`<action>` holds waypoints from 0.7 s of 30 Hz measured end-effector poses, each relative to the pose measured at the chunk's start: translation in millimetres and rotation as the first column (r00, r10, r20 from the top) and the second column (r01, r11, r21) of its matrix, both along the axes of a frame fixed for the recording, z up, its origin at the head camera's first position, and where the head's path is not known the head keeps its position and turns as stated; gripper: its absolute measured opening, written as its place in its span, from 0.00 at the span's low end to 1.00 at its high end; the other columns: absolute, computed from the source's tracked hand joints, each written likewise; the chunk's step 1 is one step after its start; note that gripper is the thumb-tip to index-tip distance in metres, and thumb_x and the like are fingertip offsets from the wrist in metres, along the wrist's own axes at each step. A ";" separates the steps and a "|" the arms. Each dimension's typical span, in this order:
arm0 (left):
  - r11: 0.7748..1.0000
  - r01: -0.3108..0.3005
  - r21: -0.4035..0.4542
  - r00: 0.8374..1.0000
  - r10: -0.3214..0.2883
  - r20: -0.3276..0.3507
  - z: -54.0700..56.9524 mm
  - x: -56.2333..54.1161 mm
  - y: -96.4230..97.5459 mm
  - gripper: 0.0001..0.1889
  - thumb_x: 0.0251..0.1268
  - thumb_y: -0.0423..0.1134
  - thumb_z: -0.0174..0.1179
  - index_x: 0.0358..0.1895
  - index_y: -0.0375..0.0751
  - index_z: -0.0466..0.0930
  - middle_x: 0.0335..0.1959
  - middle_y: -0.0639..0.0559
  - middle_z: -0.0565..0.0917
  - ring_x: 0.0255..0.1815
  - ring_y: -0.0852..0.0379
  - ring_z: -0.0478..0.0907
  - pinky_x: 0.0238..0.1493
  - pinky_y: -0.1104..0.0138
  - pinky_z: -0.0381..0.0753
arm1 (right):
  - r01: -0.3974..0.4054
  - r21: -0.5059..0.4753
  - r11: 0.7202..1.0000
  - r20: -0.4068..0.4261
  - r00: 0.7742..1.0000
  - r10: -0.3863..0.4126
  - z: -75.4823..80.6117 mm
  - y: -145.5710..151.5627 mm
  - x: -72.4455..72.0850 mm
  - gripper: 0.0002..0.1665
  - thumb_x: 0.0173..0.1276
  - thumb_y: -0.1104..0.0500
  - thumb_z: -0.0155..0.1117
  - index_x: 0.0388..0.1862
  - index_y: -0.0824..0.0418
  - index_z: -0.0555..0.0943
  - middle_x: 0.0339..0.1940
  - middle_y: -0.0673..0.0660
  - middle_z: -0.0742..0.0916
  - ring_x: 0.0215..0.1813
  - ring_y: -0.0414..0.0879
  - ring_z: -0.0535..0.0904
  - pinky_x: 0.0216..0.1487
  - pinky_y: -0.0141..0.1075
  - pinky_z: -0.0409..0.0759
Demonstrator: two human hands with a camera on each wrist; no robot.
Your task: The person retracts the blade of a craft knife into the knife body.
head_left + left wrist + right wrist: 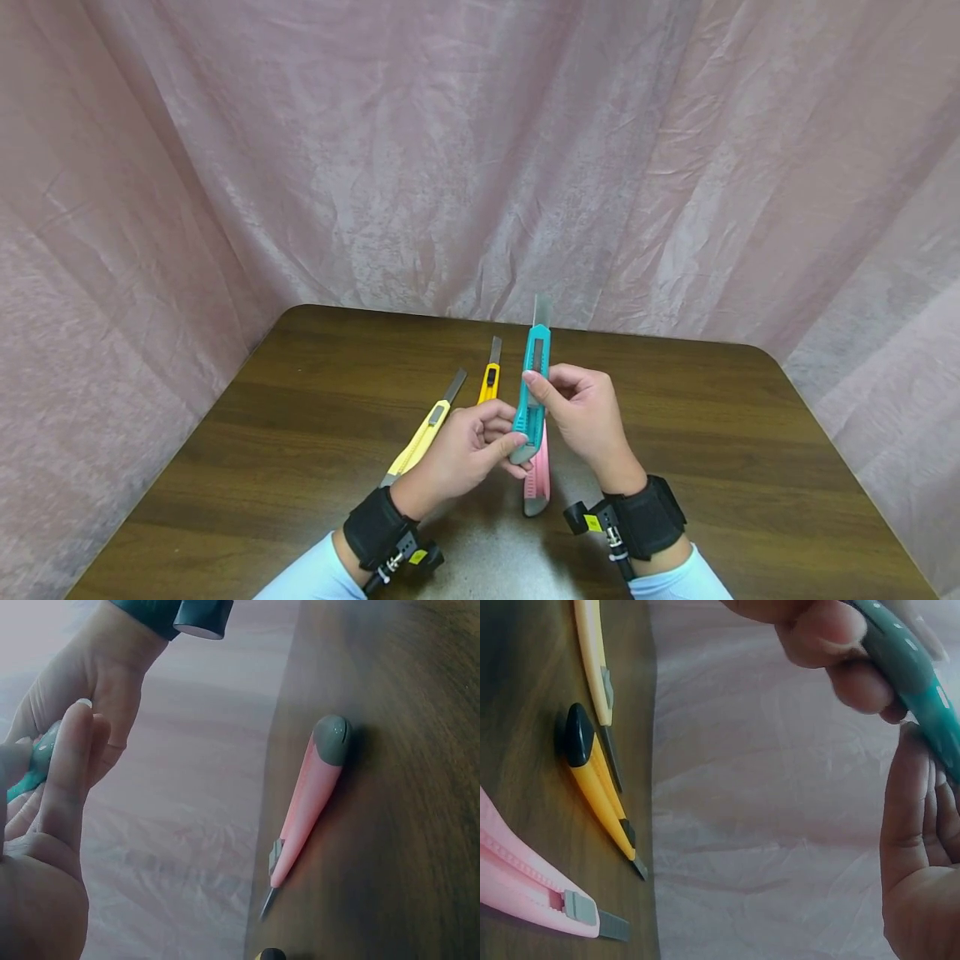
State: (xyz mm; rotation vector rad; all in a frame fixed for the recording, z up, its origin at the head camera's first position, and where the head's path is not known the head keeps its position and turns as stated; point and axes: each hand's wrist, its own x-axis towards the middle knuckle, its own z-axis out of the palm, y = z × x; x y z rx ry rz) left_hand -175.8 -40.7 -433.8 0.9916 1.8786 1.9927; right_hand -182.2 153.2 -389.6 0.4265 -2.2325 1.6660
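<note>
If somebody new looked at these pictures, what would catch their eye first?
Probably the teal cutter with its blade out, held up above the table, the left hand at its lower end and the right hand farther up. Next might be three more cutters on the wood, blades also out: pink cutter, orange cutter and pale yellow cutter.

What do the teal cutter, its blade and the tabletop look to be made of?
Teal cutter: probably smooth molded plastic, given the glossy highlights on its casing. Its blade: likely steel, as it looks thin, flat and grey. Tabletop: wood or wood-look laminate, with streaky brown grain and a slight sheen; which one stays open.
</note>
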 end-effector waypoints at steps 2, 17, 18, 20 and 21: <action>1.000 -0.005 0.002 1.000 0.005 0.019 0.9 0.2 0.1 0.14 0.75 0.32 0.59 0.56 0.27 0.75 0.45 0.27 0.86 0.42 0.31 0.88 0.40 0.56 0.93 | 0.011 -0.003 1.000 0.004 1.000 -0.011 0.3 -0.2 0.0 0.10 0.71 0.56 0.71 0.31 0.59 0.89 0.19 0.52 0.80 0.23 0.40 0.69 0.19 0.30 0.67; 0.999 -0.030 0.013 0.999 0.030 0.020 3.9 1.4 2.0 0.11 0.76 0.32 0.58 0.53 0.26 0.75 0.45 0.26 0.86 0.43 0.27 0.86 0.40 0.56 0.93 | -0.046 -0.006 0.999 0.036 0.998 0.047 0.7 3.7 -1.7 0.09 0.72 0.57 0.69 0.34 0.61 0.89 0.24 0.55 0.87 0.25 0.41 0.75 0.24 0.30 0.76; 0.999 -0.031 0.012 0.999 0.030 0.017 3.9 1.5 2.2 0.11 0.76 0.32 0.58 0.52 0.26 0.75 0.45 0.26 0.86 0.42 0.28 0.87 0.39 0.56 0.93 | -0.048 -0.003 0.999 0.032 0.998 0.048 0.8 3.7 -1.7 0.09 0.72 0.57 0.69 0.34 0.61 0.89 0.24 0.55 0.86 0.25 0.41 0.74 0.23 0.30 0.75; 0.999 -0.031 0.010 0.999 0.031 0.013 4.0 1.5 2.4 0.11 0.76 0.32 0.58 0.52 0.26 0.75 0.45 0.26 0.86 0.42 0.29 0.87 0.39 0.55 0.93 | -0.053 0.003 0.999 0.022 0.998 0.053 1.1 3.8 -1.7 0.09 0.72 0.58 0.69 0.34 0.61 0.89 0.23 0.55 0.86 0.24 0.40 0.73 0.23 0.30 0.74; 0.999 -0.031 0.009 0.999 0.031 0.012 4.0 1.5 2.4 0.11 0.76 0.32 0.58 0.52 0.26 0.75 0.45 0.26 0.86 0.42 0.29 0.87 0.39 0.55 0.93 | -0.056 0.005 0.998 0.018 0.998 0.056 1.3 3.9 -1.6 0.08 0.72 0.59 0.69 0.34 0.61 0.89 0.23 0.55 0.86 0.24 0.39 0.73 0.22 0.30 0.74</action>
